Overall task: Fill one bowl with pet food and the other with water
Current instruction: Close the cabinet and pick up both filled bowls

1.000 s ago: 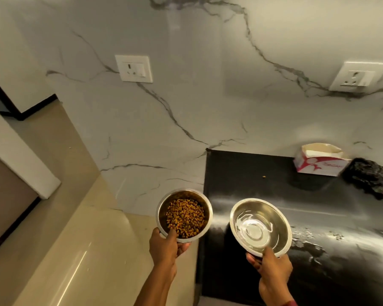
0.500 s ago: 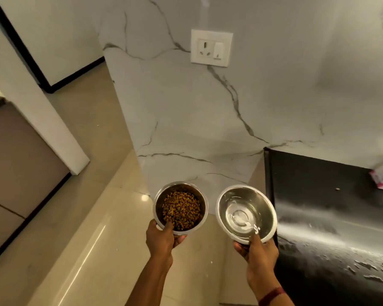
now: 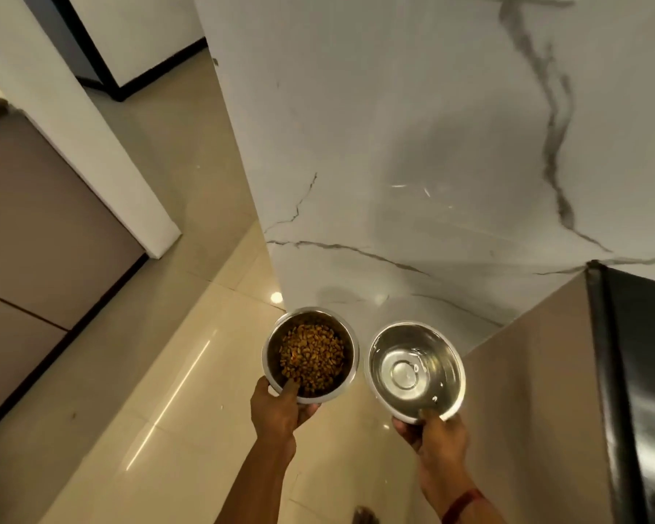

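Two steel bowls are held side by side above the beige floor. The left bowl [image 3: 346, 330] holds brown pet food [image 3: 312, 353]; my left hand [image 3: 280, 408] grips its near rim, thumb inside. The right bowl [image 3: 452, 357] holds clear water [image 3: 413, 372]; my right hand [image 3: 437, 433] grips its near rim, thumb over the edge. Both bowls sit roughly level.
A white marble-patterned wall [image 3: 413, 164] rises ahead. The black countertop [image 3: 643, 353] and its beige cabinet side [image 3: 537, 391] stand at the right. Glossy floor tiles [image 3: 148, 391] stretch left toward a white pillar [image 3: 103, 145] and a brown panel [image 3: 35, 240].
The view has swung left and down, away from the countertop. Both bowls have moved off the counter area and now hang over the floor, still held the same way.
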